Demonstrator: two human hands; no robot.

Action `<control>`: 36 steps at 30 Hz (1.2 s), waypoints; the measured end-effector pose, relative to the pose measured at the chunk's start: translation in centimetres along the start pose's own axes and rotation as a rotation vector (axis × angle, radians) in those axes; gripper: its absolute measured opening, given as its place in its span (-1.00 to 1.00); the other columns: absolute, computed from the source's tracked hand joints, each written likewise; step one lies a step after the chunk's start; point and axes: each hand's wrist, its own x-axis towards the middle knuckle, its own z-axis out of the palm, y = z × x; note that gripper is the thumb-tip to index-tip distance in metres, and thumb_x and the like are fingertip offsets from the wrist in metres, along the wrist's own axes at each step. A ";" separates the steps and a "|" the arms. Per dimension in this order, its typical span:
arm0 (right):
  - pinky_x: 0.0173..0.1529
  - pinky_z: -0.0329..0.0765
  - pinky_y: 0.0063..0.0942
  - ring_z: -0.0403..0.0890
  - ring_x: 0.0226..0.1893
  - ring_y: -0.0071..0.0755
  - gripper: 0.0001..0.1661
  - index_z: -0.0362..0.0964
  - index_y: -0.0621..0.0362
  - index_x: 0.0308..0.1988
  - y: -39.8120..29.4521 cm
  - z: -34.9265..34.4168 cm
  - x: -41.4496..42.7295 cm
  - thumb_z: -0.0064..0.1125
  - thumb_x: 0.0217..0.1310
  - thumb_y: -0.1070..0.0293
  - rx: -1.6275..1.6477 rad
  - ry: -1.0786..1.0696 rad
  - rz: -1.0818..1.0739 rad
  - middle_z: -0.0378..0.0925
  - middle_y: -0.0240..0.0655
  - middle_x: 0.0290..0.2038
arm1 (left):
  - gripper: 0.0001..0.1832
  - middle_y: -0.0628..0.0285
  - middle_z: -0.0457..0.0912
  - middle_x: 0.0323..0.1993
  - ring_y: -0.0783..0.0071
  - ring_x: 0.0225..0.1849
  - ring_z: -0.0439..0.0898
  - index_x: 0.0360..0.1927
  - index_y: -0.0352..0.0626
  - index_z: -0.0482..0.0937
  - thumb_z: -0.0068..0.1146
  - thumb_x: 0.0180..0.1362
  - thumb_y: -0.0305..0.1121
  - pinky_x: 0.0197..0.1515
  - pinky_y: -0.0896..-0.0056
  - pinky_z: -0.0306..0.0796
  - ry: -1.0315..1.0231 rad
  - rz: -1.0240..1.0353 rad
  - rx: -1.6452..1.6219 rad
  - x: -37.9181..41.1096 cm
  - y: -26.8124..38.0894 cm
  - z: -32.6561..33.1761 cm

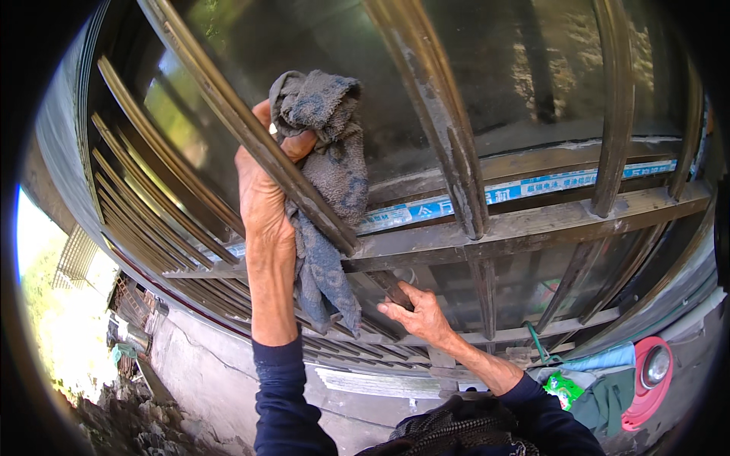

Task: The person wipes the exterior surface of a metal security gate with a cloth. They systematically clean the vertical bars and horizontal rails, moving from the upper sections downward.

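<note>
Metal window bars cross in front of dark window glass. My left hand reaches past one bar and holds a bunched grey-blue terry cloth on the glass side; the cloth hangs down behind that bar and below the horizontal rail. Whether the cloth touches the glass cannot be told. Lower and to the right, my right hand grips a bar below the rail, with its thumb and fingers around it.
A blue-and-white printed strip lines the window frame. At lower right are a pink plastic basin, a dark green cloth, a bright green packet and a green hose or cord. Piled wood or debris lies lower left.
</note>
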 end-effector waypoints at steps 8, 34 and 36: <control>-0.59 0.30 -0.49 0.29 -0.68 -0.58 -0.72 0.37 0.25 -0.41 -0.8 0.0 0.3 0.25 0.11 0.28 -0.020 0.051 -0.056 0.31 -0.34 -0.72 | -0.73 0.32 0.56 -0.35 0.61 -0.32 0.54 -0.32 -0.29 0.53 0.24 -0.16 -0.72 -0.18 0.63 0.45 0.016 0.440 0.520 2.5 1.4 -1.9; -0.58 0.32 -0.47 0.29 -0.68 -0.57 -0.73 0.41 0.32 -0.31 -0.7 0.5 -0.1 0.25 0.07 0.35 0.032 0.110 -0.018 0.35 -0.24 -0.71 | -0.68 0.18 0.61 -0.32 0.49 -0.32 0.54 -0.23 -0.34 0.63 0.34 -0.12 -0.46 -0.19 0.53 0.42 -0.461 -0.219 0.717 0.5 2.3 -2.1; -0.57 0.34 -0.47 0.30 -0.67 -0.57 -0.74 0.41 0.32 -0.30 -0.3 0.6 -0.1 0.24 0.07 0.36 0.017 0.143 -0.067 0.37 -0.22 -0.70 | -0.62 0.08 0.60 -0.23 0.43 -0.23 0.56 -0.09 -0.41 0.55 0.25 -0.02 -0.46 -0.10 0.49 0.43 -0.259 -0.291 0.497 -1.1 2.8 -3.3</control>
